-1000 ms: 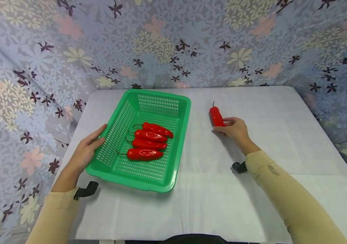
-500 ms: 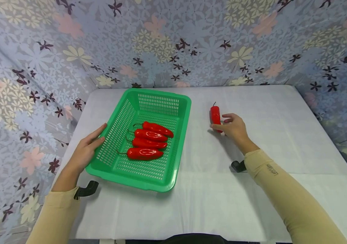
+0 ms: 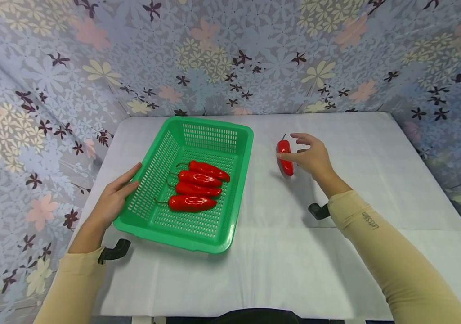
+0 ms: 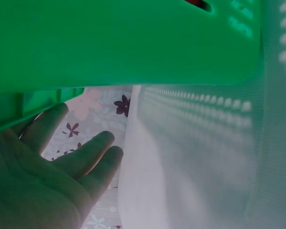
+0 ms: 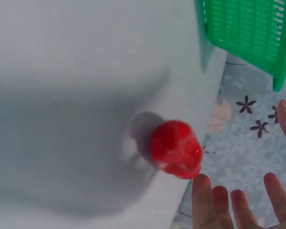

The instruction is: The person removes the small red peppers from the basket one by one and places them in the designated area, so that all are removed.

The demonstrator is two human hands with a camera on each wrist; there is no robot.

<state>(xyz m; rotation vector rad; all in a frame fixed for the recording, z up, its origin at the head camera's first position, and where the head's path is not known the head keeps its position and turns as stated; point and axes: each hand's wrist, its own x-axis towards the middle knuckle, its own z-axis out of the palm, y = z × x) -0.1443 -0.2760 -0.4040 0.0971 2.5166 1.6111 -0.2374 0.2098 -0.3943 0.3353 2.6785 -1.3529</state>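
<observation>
A green plastic basket point(image 3: 236, 216) with slotted walls has several red chili peppers point(image 3: 193, 204) lying in it, their stems toward the left. My left hand point(image 3: 113, 198) grips its left rim, with fingertips over the edge; in the left wrist view other fingers point(image 4: 86, 152) of it stretch out straight below the rim. Right of the basket, a single red chili pepper point(image 3: 286, 167) lies on the white table, stem toward the far edge. My right hand point(image 3: 313, 157) hovers over it with thumb and fingers spread, holding nothing. In the right wrist view the pepper point(image 5: 175, 148) is apart from the fingers.
A white cloth covers the table point(image 3: 270, 265). Flowered fabric point(image 3: 230, 58) hangs behind it and along both sides. A black wrist mount point(image 3: 114, 252) juts from the left sleeve, another black mount point(image 3: 318, 210) from the right one.
My right hand has let go of the single pepper and risen slightly toward the far edge, its fingers spreading. The pepper now lies on the table. My left hand and the basket have stayed put.
</observation>
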